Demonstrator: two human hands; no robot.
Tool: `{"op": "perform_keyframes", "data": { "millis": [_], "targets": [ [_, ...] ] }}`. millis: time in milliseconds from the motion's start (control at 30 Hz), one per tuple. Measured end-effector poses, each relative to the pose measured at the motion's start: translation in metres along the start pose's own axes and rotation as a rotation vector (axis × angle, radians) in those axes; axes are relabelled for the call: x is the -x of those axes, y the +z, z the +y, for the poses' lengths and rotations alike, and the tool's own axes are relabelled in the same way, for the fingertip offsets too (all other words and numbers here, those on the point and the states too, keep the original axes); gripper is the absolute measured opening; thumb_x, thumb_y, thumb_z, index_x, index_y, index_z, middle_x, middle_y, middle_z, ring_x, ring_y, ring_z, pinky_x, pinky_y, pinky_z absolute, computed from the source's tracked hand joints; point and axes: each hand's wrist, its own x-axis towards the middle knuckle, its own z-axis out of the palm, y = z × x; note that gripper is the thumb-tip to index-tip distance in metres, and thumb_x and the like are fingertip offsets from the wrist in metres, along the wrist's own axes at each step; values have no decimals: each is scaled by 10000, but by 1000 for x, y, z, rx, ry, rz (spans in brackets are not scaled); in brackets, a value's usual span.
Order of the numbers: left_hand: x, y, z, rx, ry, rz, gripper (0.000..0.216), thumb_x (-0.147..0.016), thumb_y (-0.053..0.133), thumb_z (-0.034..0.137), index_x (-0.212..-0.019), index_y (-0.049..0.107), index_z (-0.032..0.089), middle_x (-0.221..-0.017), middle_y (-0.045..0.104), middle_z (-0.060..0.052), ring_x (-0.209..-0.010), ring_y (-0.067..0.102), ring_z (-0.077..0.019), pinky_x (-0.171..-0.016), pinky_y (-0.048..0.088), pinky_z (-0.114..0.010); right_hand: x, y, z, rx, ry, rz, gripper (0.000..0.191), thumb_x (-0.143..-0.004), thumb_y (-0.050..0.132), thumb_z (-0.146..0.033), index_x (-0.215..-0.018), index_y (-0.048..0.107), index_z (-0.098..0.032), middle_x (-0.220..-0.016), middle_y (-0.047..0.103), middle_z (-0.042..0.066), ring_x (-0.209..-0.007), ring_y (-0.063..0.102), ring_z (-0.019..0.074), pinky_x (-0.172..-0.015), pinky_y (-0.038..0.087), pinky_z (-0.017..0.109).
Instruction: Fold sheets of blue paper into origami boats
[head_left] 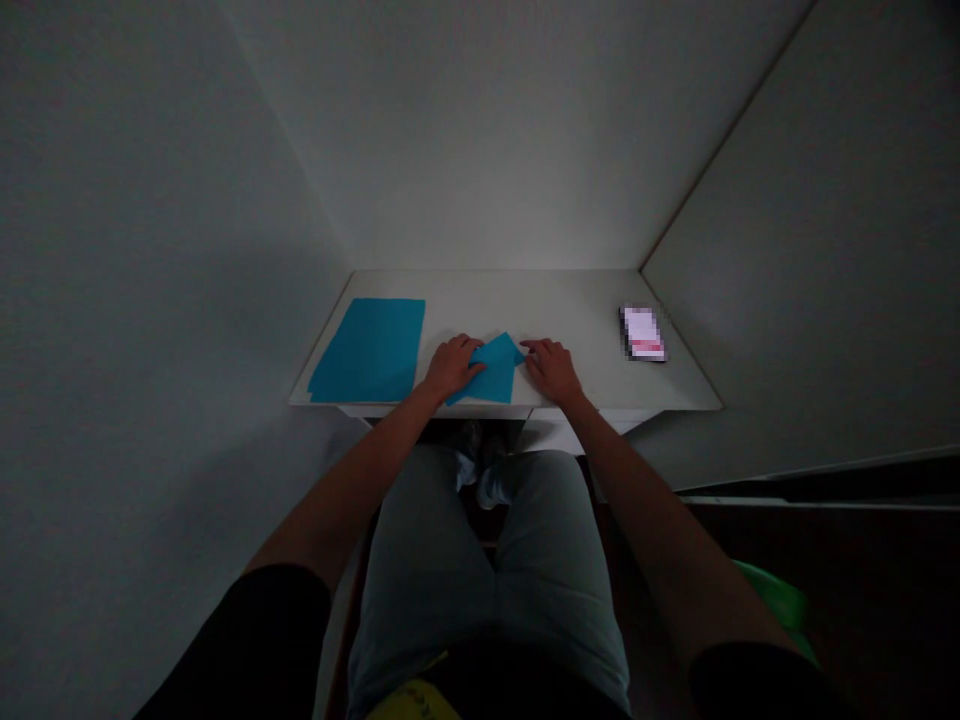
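A partly folded blue paper sheet lies near the front edge of a small white table. My left hand rests on the sheet's left part, fingers curled down on it. My right hand presses its fingertips against the sheet's right corner. Neither hand lifts the paper off the table.
A stack of flat blue paper sheets lies at the table's left. A phone with a lit screen lies at the right, near the wall. White walls close in the table on three sides. A green object sits by my right arm.
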Motion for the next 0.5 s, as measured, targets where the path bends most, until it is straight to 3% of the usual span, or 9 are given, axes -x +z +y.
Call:
{"op": "perform_keyframes", "data": {
  "millis": [133,300,400,500],
  "targets": [
    [1,-1,2,-17,0,82,420,-979,797,368,-1346,690,192,-1372,678,-163,-1300,634,-352,-1091,496,-477,3,-2,-1,-2,-84,-36,422,-1094,571,-502,-1431,752,-325,-1420,702,128,-1250,613,367,-1040,487,536],
    [16,-2,-12,38,63,63,281,-1040,718,444,-1195,760,214,-1252,743,-127,-1227,672,-317,-1095,512,-478,3,2,0,18,-80,-18,389,-1046,663,-581,-1294,814,-323,-1434,706,105,-1280,593,372,-1066,479,548],
    [41,-3,-29,98,181,12,404,-1027,720,536,-1300,759,241,-1375,752,-116,-1317,668,-313,-1172,499,-497,2,5,1,34,-46,-25,412,-1033,680,-593,-1260,807,-275,-1419,707,129,-1284,585,374,-1075,474,542],
    [67,-3,-41,122,246,-33,641,-970,778,596,-1501,676,250,-1577,668,-123,-1459,611,-339,-1251,455,-530,1,5,1,20,-39,-22,385,-1035,679,-558,-1240,802,-256,-1418,702,143,-1274,582,373,-1073,470,538]
  ]
}}
